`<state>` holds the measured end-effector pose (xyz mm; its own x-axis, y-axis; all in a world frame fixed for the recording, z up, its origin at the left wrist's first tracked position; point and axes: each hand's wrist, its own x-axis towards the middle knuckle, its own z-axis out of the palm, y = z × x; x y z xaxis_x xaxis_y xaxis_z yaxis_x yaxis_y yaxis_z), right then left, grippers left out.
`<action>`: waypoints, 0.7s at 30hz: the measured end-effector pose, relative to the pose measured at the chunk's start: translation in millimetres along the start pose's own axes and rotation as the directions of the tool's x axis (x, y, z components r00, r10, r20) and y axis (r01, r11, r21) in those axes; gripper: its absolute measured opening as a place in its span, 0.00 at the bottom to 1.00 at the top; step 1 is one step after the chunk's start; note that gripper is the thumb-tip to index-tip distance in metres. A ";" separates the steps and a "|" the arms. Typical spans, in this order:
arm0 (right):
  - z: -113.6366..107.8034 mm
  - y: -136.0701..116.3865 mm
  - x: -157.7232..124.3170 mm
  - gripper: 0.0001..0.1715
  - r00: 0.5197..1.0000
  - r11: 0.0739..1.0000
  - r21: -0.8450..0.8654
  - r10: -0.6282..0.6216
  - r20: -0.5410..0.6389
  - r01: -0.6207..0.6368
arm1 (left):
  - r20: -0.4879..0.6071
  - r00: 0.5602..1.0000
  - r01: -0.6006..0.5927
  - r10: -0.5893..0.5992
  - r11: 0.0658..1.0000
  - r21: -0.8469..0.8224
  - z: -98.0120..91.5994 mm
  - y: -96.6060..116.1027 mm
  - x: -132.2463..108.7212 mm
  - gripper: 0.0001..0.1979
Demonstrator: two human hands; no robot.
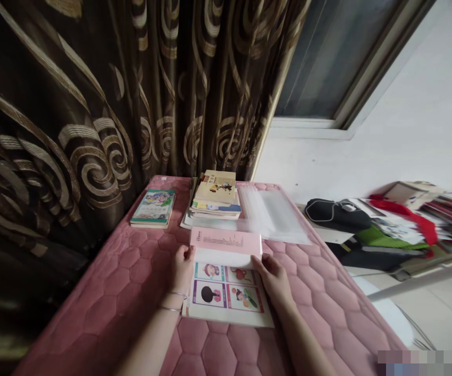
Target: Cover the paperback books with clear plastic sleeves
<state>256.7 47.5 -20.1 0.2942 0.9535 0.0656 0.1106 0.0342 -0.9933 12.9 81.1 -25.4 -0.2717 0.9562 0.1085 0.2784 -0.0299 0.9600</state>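
A picture book (228, 312) lies in front of me, with four-panel cartoon drawings showing on its lower part. Across its upper part runs a pink printed cover panel (226, 240) with a white strip below it. My left hand (182, 267) is closed on the left edge by this panel, fingers curled and thumb on top. On the opposite edge, my right hand (271, 274) pinches with its thumb over the white strip. Just beyond the book lie translucent plastic sheets (278, 214), blurred on their left side.
A stack of books (218, 190) stands at the far end of the pink quilted surface (127, 287). Left of it is a green-covered book (154, 208). A patterned curtain (100, 146) borders the left and back. Papers and a black pouch (335, 214) crowd a shelf at right.
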 end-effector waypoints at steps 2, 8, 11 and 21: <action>-0.6 -3.8 -2.7 0.21 1.000 1.000 0.016 0.025 0.006 -0.025 | -0.003 1.000 0.000 0.000 1.000 -0.007 0.0 1.0 -0.3 0.17; -0.4 -9.2 -3.7 0.24 0.998 0.998 0.018 0.066 -0.002 -0.066 | -0.017 1.000 0.000 -0.001 0.997 -0.082 -0.9 9.0 -4.5 0.17; 1.4 -5.4 -0.1 0.25 0.996 1.000 0.009 0.006 -0.087 -0.005 | 0.006 1.000 0.008 -0.007 0.990 -0.144 -3.0 11.7 -7.0 0.16; -1.8 -2.5 -1.8 0.28 1.000 0.996 -0.085 -0.004 0.001 0.004 | -0.017 1.000 0.000 -0.001 0.996 -0.090 -0.6 1.2 -3.2 0.16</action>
<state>257.6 45.2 -17.6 0.2931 0.9535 0.0699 0.1923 0.0128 -0.9813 13.6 77.8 -24.4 -0.2879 0.9511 0.1117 0.1940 -0.0563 0.9794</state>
